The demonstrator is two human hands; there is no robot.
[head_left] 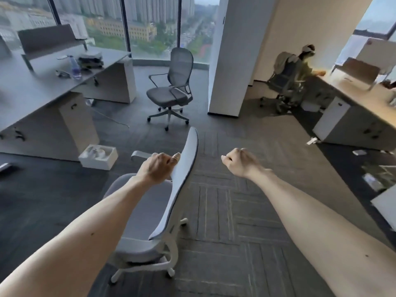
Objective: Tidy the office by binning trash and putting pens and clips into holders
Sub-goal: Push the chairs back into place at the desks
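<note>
Our left hand [157,168] clamps its fingers on the chair [183,183] back, which runs near to far, seat facing left. Our right hand [240,162] curls in an empty fist.

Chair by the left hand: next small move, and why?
Probably roll the chair toward the left desk and let go. The left hand grips its backrest; the right hand is curled and empty. Some white scraps lie on the carpet by the right desk, so freeing both hands for them seems sensible.
</note>
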